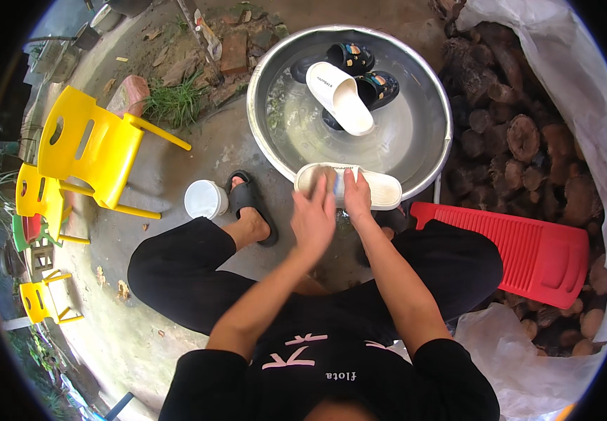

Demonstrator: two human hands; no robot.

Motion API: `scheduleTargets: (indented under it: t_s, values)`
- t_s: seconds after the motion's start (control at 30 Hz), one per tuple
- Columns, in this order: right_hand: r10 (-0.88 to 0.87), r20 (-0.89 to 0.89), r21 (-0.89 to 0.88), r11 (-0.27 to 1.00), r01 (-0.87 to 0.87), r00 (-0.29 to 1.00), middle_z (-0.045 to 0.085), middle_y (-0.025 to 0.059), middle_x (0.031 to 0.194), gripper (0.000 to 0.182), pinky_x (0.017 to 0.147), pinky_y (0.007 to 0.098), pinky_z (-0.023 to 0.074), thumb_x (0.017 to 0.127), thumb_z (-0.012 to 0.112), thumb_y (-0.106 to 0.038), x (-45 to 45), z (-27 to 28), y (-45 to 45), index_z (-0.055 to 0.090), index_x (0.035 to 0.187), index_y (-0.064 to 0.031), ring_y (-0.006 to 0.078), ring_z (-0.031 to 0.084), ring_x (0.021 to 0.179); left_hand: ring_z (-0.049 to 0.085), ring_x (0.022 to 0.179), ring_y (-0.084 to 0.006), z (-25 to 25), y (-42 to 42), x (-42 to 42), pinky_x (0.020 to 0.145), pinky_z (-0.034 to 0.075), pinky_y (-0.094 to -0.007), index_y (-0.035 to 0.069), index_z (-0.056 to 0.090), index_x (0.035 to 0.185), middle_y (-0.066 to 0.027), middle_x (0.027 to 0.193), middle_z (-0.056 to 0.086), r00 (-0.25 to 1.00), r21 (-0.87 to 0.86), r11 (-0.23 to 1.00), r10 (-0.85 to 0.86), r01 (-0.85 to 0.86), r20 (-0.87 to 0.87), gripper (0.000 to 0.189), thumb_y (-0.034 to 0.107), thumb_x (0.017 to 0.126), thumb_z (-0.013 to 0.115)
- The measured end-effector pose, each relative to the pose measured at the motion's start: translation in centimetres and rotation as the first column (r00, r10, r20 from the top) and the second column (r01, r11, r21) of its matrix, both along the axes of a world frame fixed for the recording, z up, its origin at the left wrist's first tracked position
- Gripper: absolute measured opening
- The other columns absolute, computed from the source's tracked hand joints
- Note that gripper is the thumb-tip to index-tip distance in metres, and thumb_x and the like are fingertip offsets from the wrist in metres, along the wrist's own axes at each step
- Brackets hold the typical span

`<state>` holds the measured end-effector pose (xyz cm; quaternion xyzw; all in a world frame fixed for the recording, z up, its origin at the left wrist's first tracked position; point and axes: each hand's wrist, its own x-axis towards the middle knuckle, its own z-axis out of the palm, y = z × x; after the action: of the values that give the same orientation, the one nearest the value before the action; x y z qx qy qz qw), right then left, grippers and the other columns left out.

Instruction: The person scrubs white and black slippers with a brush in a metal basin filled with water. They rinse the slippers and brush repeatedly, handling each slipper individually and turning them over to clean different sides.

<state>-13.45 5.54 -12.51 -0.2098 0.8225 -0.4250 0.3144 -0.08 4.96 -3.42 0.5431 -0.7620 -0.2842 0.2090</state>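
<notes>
Over the near rim of a large metal basin (254,123), a white slide sandal (385,188) lies crosswise in my hands. My right hand (357,194) grips its strap near the middle. My left hand (314,216) is blurred at the sandal's left half; something brownish with a blue-white edge, perhaps a brush, shows by its fingers, and its hold is unclear. In the basin's water, another white slide (341,99) rests on black clogs with colourful charms (353,57).
A white plastic bucket (206,199) stands left of the basin. A red plastic washboard (513,250) leans at the right by stacked firewood (524,137) and plastic sheeting (556,47). Yellow chairs (93,152) stand at the left.
</notes>
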Motion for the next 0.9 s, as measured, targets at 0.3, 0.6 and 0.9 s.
scheduleTargets:
  t_s: [0.3, 0.6, 0.9]
  values:
    - [-0.169, 0.082, 0.024, 0.986, 0.168, 0.982, 0.061, 0.0263, 0.124, 0.063, 0.102, 0.0476, 0.0387, 0.096, 0.041, -0.051, 1.4, -0.6, -0.9, 0.056, 0.128, 0.0008, 0.0434, 0.055, 0.118, 0.055, 0.096, -0.0436, -3.5, -6.3, 0.6, 0.082, 0.050, -0.0463, 0.023, 0.049, 0.143, -0.0236, 0.112, 0.046, 0.965, 0.061, 0.979, 0.177, -0.192, 0.193, 0.048, 0.033, 0.096, 0.055]
    - [-0.186, 0.351, -0.084, 0.970, 0.229, 0.917, 0.061, 0.0234, 0.125, 0.063, 0.101, 0.0420, 0.0399, 0.095, 0.047, -0.048, 0.4, 0.4, -0.5, 0.056, 0.128, 0.0050, 0.0364, 0.056, 0.116, 0.056, 0.098, -0.0465, -4.2, 3.0, -1.2, 0.087, 0.048, -0.0489, 0.021, 0.033, 0.151, -0.0251, 0.115, 0.043, 0.999, 0.007, 0.999, 0.035, -0.035, -0.033, 0.059, 0.025, 0.096, 0.055]
    - [-0.214, 0.894, -0.074, 0.795, 0.602, 0.393, 0.060, 0.0136, 0.125, 0.042, 0.100, 0.0378, 0.0402, 0.099, 0.046, -0.031, 2.0, 4.4, -1.8, 0.053, 0.127, 0.0007, 0.0255, 0.054, 0.116, 0.053, 0.109, -0.0381, -0.6, -2.8, 1.5, 0.091, 0.047, -0.0434, 0.027, 0.032, 0.152, -0.0192, 0.120, 0.042, 0.987, 0.259, 0.966, 0.049, -0.007, -0.156, 0.077, 0.038, 0.085, 0.070]
